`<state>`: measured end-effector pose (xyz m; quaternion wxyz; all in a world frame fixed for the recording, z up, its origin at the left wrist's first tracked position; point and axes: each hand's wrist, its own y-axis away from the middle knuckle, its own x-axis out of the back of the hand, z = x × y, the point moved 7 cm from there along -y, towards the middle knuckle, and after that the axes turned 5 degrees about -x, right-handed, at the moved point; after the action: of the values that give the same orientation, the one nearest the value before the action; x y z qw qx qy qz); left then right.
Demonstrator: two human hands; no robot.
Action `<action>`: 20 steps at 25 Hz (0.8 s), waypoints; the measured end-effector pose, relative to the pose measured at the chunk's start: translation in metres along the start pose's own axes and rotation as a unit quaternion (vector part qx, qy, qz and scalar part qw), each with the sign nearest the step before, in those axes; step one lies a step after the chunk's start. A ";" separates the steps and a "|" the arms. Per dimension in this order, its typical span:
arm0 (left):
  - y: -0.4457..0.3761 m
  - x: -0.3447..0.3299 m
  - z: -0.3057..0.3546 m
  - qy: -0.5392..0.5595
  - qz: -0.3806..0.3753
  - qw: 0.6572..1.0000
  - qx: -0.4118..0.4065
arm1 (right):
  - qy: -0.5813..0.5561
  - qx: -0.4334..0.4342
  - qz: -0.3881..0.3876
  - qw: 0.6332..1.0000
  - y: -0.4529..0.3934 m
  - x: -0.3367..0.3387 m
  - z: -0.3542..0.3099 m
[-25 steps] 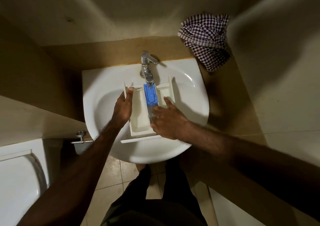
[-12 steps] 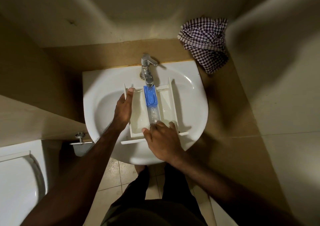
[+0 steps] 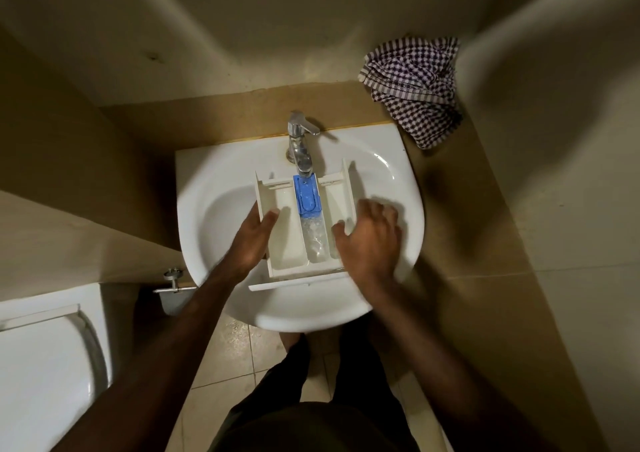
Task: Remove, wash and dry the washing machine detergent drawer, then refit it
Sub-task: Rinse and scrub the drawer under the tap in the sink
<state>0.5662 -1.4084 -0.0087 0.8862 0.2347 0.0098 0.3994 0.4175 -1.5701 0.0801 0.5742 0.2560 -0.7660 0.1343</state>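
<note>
The white detergent drawer point(image 3: 289, 237) lies in the white basin point(image 3: 388, 299) under the chrome tap point(image 3: 300, 150). Its middle channel has a blue insert point(image 3: 306, 197), and water foams in the channel below it. My left hand point(image 3: 251, 240) grips the drawer's left wall, thumb inside the left compartment. My right hand point(image 3: 369, 244) rests on the drawer's right wall, thumb inside the right compartment and fingers spread over the outside; it is motion-blurred. A checked cloth point(image 3: 414, 88) lies on the ledge at the back right.
A toilet point(image 3: 45, 365) stands at the lower left, with a wall valve point(image 3: 173, 280) beside the basin. Tan walls close in on both sides. Tiled floor point(image 3: 239, 354) and my dark trousers show below the basin.
My right hand moved from the drawer's near front edge up to its right wall. My left hand slid down the left wall toward me. The drawer stayed under the tap.
</note>
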 end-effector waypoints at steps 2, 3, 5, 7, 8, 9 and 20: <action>0.001 0.000 -0.002 -0.032 0.004 0.999 -0.016 | -0.078 -0.088 -0.210 0.970 -0.032 -0.021 0.027; 0.000 0.002 -0.002 -0.038 0.013 0.999 -0.020 | -0.156 -0.112 -0.297 0.935 -0.037 -0.031 0.029; -0.002 0.004 0.000 -0.039 0.019 0.999 -0.023 | -0.248 -0.109 -0.353 0.896 -0.037 -0.040 0.023; -0.004 0.007 0.003 -0.042 0.004 0.999 -0.012 | -0.250 -0.102 -0.336 0.902 -0.029 -0.047 0.018; -0.006 0.008 0.003 -0.038 -0.013 0.999 0.001 | -0.249 -0.107 -0.318 0.909 -0.025 -0.048 0.018; -0.009 0.008 0.004 -0.031 -0.036 0.999 0.020 | -0.251 -0.118 -0.297 0.914 -0.020 -0.048 0.020; -0.047 -0.030 0.016 -0.101 -0.119 0.988 -0.005 | -0.272 -0.206 -0.177 0.923 -0.006 -0.028 0.054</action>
<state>0.5819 -1.4635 -0.0192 0.9248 0.2670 -0.0539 0.2655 0.3834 -1.5955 0.0363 0.3983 0.2899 -0.8458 -0.2047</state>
